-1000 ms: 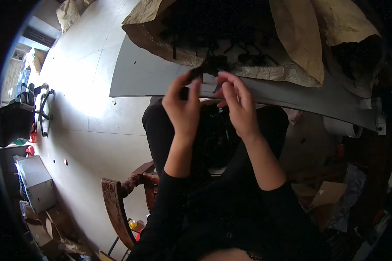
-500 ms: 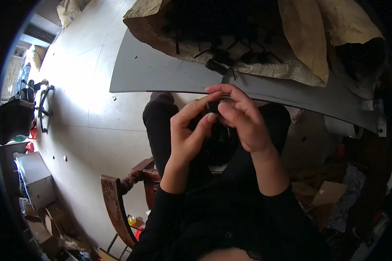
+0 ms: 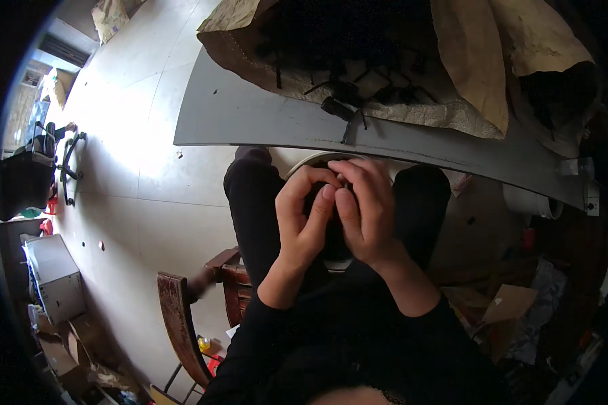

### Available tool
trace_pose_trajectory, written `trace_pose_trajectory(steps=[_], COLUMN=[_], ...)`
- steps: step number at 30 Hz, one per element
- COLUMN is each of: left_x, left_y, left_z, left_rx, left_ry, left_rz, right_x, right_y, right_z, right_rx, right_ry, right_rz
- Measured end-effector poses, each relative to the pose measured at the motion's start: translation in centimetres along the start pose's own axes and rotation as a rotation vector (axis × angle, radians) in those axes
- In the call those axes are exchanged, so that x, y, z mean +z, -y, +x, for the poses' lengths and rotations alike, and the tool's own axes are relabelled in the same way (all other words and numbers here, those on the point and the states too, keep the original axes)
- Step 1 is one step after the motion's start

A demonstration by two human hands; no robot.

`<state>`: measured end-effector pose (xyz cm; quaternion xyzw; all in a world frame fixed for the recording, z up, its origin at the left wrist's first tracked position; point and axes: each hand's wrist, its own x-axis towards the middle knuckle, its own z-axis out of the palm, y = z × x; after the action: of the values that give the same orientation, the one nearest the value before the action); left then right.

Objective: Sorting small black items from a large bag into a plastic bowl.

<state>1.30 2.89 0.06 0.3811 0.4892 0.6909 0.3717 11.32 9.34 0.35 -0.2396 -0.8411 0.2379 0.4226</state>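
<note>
Two hands meet over our lap, fingertips pressed together. Our left hand (image 3: 302, 212) curls its fingers in toward the right hand (image 3: 365, 209), and both pinch a small dark part (image 3: 342, 181) between the tips; the part is nearly all hidden, so we cannot tell its shape. Both grips are closed tight on it, no gap showing between the fingers. Just behind the hands we see a pale round bowl (image 3: 315, 160), its rim peeking out above the knuckles, sitting between our black-clad knees (image 3: 250, 196). Beyond that runs the grey table edge (image 3: 250, 118), curved by the lens. On it lies crumpled brown paper (image 3: 466, 74) with a heap of small black parts (image 3: 344, 94) spread on top, well apart from the hands. Left of us, a wooden chair (image 3: 179, 317) stands on the pale floor (image 3: 128, 169).
</note>
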Motion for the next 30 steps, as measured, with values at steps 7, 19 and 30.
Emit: trace_pose_trajectory(steps=[7, 19, 30], left_x=[-0.2, -0.5, -1.3], left_y=[0.1, -0.9, 0.4], left_z=[0.3, -0.7, 0.0], left_rx=[0.28, 0.192, -0.192], left_ry=[-0.056, -0.18, 0.204], left_rz=[0.657, 0.358, -0.113], right_x=[-1.3, -1.9, -2.1], right_y=[1.9, -1.0, -1.6], right_z=[0.6, -0.7, -1.2], right_rx=[0.198, 0.852, 0.242], right_ry=[0.075, -0.043, 0.166], right_rz=[-0.019, 0.888, 0.571])
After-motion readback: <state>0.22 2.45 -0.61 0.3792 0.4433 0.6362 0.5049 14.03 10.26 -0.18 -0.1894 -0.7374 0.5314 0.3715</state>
